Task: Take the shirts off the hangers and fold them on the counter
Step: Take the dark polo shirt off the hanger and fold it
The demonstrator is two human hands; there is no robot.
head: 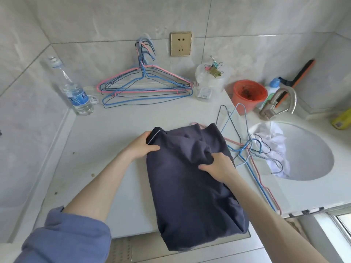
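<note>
Down at the lower left of the frame our blue sleeve (66, 238) leads up to our left hand (142, 147), fingers curled shut over the far left corner of the dark shirt (190, 186), right by its pale-piped edge. That shirt lies lengthwise in the middle of the counter (106, 168), its near end spilling over the front lip, and that's our first worry: a tug toward us looks likely to slide the whole thing off. Further back, upper middle, empty hangers (144, 86) lean on the wall, well clear, and a water bottle (76, 92) stands to their left.

Moving right, our right hand (218, 168) is pinched closed on a bunched fold at the shirt's middle. Just beyond it, loose wire hangers (245, 149) lie tangled, partly under the cloth's right edge; we judge a hook could snag the fabric. At far right, white cloth (273, 145) sits in the sink (313, 158), hooks draped over it.
</note>
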